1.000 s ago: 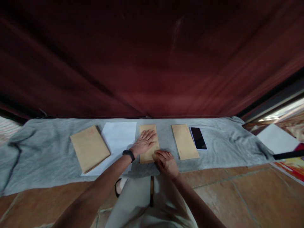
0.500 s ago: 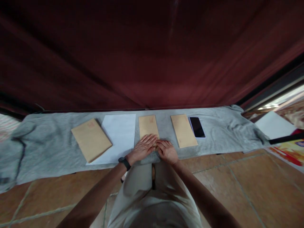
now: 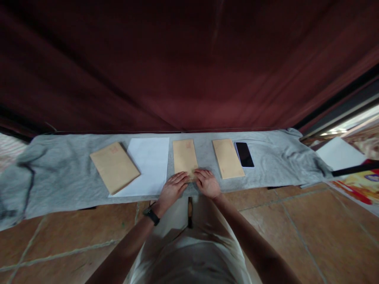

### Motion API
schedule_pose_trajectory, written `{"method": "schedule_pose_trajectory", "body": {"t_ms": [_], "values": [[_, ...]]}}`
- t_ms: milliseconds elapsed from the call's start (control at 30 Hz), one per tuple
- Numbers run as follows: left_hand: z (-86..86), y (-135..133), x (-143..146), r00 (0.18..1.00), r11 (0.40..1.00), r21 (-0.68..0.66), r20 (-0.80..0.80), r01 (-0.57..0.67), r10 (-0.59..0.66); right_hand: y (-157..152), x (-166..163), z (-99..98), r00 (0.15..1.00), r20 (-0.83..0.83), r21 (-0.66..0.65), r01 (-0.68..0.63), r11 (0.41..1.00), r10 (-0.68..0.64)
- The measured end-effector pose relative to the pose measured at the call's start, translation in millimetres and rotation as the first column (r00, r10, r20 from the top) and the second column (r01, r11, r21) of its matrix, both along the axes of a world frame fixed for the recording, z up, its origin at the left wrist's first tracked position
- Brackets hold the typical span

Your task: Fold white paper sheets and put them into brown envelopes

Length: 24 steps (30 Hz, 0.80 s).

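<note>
A brown paper envelope (image 3: 185,156) lies flat in front of me, with a small reddish print near its far right corner. Its near end is between my hands. My left hand (image 3: 174,187) has its fingers together over the near left corner, closed on the envelope's edge. Across from it, my right hand (image 3: 209,184) grips the near right corner with bent fingers. Both thumbs are mostly hidden. To the right lies another brown envelope (image 3: 227,158). On the left a stack of brown envelopes (image 3: 115,169) partly overlaps white paper sheets (image 3: 152,163).
A phone (image 3: 244,154) lies beside the right envelope. Everything rests on a long surface covered with grey cloth (image 3: 275,157). A dark red curtain (image 3: 183,79) hangs behind it. At the far right are a white sheet (image 3: 340,153) and a colourful printed sheet (image 3: 359,187).
My left hand has slid left and towards me, off the middle of the envelope to its near left corner. The hands are now apart, and more of the envelope shows.
</note>
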State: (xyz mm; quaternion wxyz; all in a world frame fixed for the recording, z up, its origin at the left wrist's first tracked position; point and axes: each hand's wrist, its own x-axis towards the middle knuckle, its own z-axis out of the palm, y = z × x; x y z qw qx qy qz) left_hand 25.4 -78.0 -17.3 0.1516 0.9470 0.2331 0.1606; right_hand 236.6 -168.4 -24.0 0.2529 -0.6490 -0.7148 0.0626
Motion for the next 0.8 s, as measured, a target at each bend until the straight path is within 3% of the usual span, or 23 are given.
{"method": "schedule_pose_trajectory", "body": {"t_ms": [800], "values": [[-1.8,-12.5,11.4,0.943,0.971,-0.111,0.237,-0.211,0.232,1.9,-1.3,4.3,0.995,-0.083,-0.004,0.056,0.998,-0.056]]}}
